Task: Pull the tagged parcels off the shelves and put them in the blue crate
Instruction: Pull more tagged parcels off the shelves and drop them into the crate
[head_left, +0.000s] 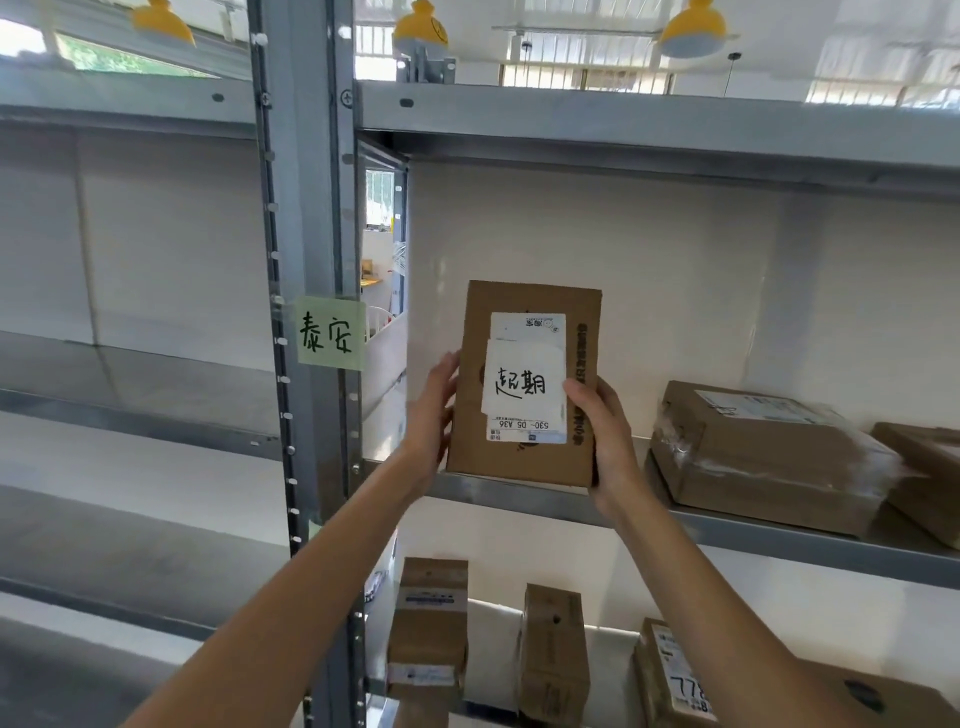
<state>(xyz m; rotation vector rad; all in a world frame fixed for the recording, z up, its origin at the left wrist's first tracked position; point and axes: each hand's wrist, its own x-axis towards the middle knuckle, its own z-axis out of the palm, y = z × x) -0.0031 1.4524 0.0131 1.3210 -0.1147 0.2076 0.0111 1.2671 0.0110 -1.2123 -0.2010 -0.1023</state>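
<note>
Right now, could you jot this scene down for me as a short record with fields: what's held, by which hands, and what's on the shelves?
held item: cardboard parcel with a handwritten white tag, upright
left hand: grips the parcel's left edge
right hand: grips its right edge
same shelf: taped box lying flat to the right
lower shelf: three small boxes, one at
post sign: green note
blue crate: not in view

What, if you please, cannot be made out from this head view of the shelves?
- Blue crate: not in frame.
- Parcel back: faces away; both hands, left hand and right hand, cover its edges.
- Far-right box: cut by the right edge.
- Lower-shelf parcel labels: mostly too small or blurred.
</note>
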